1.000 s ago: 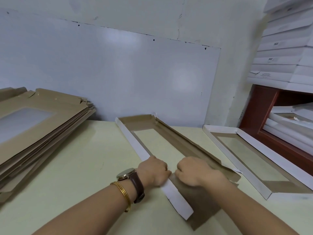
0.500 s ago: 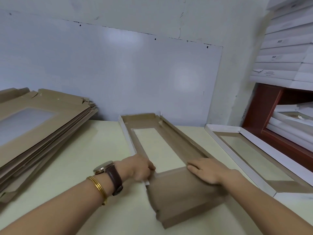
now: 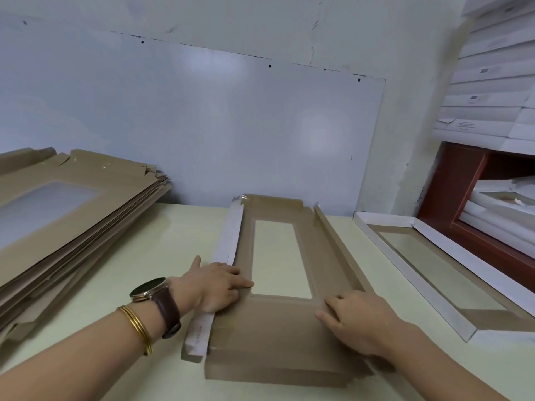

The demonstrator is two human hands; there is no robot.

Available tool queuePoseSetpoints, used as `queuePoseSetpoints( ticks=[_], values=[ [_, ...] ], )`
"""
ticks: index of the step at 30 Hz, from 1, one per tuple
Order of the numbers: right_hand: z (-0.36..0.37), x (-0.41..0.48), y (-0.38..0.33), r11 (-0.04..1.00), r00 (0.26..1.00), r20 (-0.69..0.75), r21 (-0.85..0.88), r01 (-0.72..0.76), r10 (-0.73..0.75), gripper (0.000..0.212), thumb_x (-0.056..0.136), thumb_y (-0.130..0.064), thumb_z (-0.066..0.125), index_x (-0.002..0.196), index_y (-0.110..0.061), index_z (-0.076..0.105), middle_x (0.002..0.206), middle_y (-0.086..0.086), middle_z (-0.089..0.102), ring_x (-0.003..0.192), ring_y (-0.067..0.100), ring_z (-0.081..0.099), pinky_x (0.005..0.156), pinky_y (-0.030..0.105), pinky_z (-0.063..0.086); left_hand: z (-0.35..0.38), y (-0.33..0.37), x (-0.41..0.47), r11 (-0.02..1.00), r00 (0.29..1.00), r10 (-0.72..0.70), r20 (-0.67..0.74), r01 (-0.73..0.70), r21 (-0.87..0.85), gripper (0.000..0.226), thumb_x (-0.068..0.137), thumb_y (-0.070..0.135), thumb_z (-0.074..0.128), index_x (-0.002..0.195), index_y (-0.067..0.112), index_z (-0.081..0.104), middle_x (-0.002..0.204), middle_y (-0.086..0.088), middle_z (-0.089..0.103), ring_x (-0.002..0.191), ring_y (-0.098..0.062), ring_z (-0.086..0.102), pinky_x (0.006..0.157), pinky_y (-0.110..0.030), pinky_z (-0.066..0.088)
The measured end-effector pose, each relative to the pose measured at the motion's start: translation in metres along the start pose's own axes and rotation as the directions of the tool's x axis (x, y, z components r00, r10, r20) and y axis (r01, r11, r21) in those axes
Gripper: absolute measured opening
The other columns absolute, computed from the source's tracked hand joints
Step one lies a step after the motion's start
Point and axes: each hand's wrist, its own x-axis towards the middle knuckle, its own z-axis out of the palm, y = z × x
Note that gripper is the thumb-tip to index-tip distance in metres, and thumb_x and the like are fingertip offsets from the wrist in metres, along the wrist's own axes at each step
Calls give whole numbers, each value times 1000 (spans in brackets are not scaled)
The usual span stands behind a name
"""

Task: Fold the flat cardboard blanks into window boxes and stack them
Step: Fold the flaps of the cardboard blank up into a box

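A brown cardboard blank with a clear rectangular window lies lengthwise on the pale table in front of me. Its left side flap, white on the outside, and its right side flap stand partly raised. My left hand rests flat over the left flap's fold, fingers pointing right onto the panel. My right hand presses palm down on the blank's right edge near the window's near corner. At the left, a tall pile of flat blanks lies slanted. A folded window box sits to the right.
A white board leans on the wall behind the table. At the right, a red-brown shelf frame holds more folded boxes, with stacked white boxes above it. Bare table shows between the pile and the blank.
The blank has swung from lying diagonally to pointing straight away from me. Both hands went from clenched together on the left flap to spread flat on the blank's two sides.
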Motion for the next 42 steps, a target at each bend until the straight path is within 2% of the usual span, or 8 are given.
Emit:
queuePoseSetpoints(
  ticks=[7, 13, 16, 20, 28, 31, 34, 42],
  values=[
    [2, -11, -11, 998, 999, -20, 50, -26, 27, 49, 99, -56, 25, 115, -20, 53, 123, 4, 52, 116, 23, 46, 93, 36, 42, 12, -7, 5, 998, 994, 56, -95, -53, 35, 43, 102, 38, 29, 145, 46, 30, 152, 9, 28, 140, -17, 23, 110, -39, 31],
    [17, -22, 5, 969, 963, -218, 156, 193, -156, 39, 98, -45, 39, 132, -29, 46, 130, -11, 40, 118, 12, 31, 98, 27, 37, 7, -13, 0, 967, 956, 107, -275, -36, 252, 49, 90, 16, 40, 135, 32, 50, 147, 12, 37, 145, -20, 15, 116, -35, 17],
    [20, -30, 8, 897, 906, -324, 253, 362, -274, 33, 94, -24, 44, 125, -25, 56, 119, -12, 47, 111, 7, 39, 92, 24, 40, 1, -16, -9, 927, 872, 321, -370, -209, 312, 55, 76, 0, 42, 123, 21, 61, 139, 6, 50, 143, -21, 25, 117, -35, 18],
    [26, -38, 12, 828, 895, -311, 366, 424, -321, 51, 83, -1, 41, 123, -24, 61, 121, -20, 53, 110, -5, 44, 91, 21, 43, 2, -20, -27, 912, 886, 377, -270, -305, 274, 35, 79, 3, 45, 106, 20, 60, 119, 1, 58, 119, -21, 50, 91, -29, 42],
    [15, -44, 19, 800, 938, -97, 499, 334, -332, 73, 70, -16, 43, 139, -38, 47, 135, -41, 29, 127, -23, 22, 98, 1, 25, -11, -21, -44, 971, 972, 234, -32, -235, -40, 39, 78, 9, 47, 111, 27, 60, 76, 14, 57, 79, -13, 51, 70, -15, 35],
    [13, -39, 18, 820, 942, -52, 478, 316, -332, 66, 77, -25, 47, 142, -40, 42, 131, -49, 18, 124, -28, 15, 96, -4, 20, -7, -10, -41, 985, 985, 152, 87, -143, -98, 44, 91, 39, 51, 135, 35, 45, 108, 11, 61, 103, -17, 56, 89, -24, 42],
    [15, -28, 20, 844, 948, -73, 439, 309, -309, 55, 88, -27, 50, 142, -35, 43, 129, -44, 24, 122, -26, 18, 96, -3, 19, 0, -3, -33, 995, 979, 63, 196, -46, -90, 67, 90, 56, 46, 150, 38, 21, 149, 3, 31, 136, -24, 35, 111, -40, 31],
    [25, 5, 26, 898, 969, -48, 366, 245, -244, 55, 97, -47, 43, 148, -28, 36, 141, -20, 30, 127, -8, 18, 101, 3, 11, 10, -9, -17, 932, 998, 59, 16, -50, -360, 87, 69, 57, 62, 147, 26, 36, 143, 11, 25, 133, -18, 30, 113, -36, 28]
  ],
)
